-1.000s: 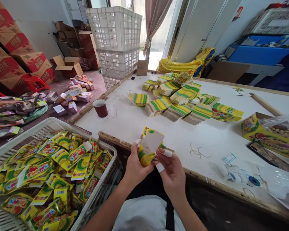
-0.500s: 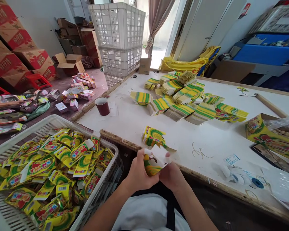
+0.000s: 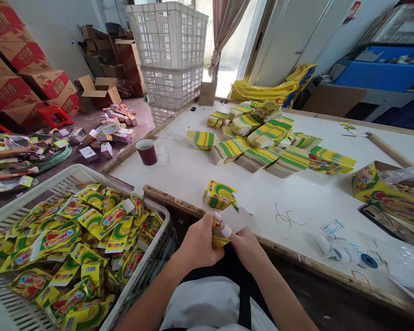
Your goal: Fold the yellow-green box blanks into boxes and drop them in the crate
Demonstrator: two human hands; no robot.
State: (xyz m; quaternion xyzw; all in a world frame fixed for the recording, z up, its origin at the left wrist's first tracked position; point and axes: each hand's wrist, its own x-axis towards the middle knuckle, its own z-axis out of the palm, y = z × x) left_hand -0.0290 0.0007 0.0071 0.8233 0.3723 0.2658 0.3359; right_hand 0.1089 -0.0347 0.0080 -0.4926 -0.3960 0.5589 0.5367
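Close to the table's front edge, my left hand (image 3: pixel 198 243) is closed around a small yellow and green carton (image 3: pixel 219 240). Its white inner flaps (image 3: pixel 233 218) point up and away from me. My right hand (image 3: pixel 246 248) is closed at the carton's open end, its fingers on the white part; a fingertip wears a white wrap. The fingers cover much of the carton. Just beyond my hands lies a short stack of flat cartons (image 3: pixel 221 195). To the left, a white plastic crate (image 3: pixel 166 216) holds many yellow-green cartons (image 3: pixel 105 218).
Bundles of flat cartons (image 3: pixel 251 138) are heaped on the white table (image 3: pixel 179 179). A maroon mug (image 3: pixel 147 154) stands left, a phone (image 3: pixel 382 220) and display box (image 3: pixel 382 188) right. Stacked crates (image 3: pixel 169 50) rise behind. Another person's hand (image 3: pixel 19 151) works among packages at far left.
My right hand has shifted its fingers over the carton's open end, and the white flaps have tilted right. The carton has turned and is more covered by my left hand.
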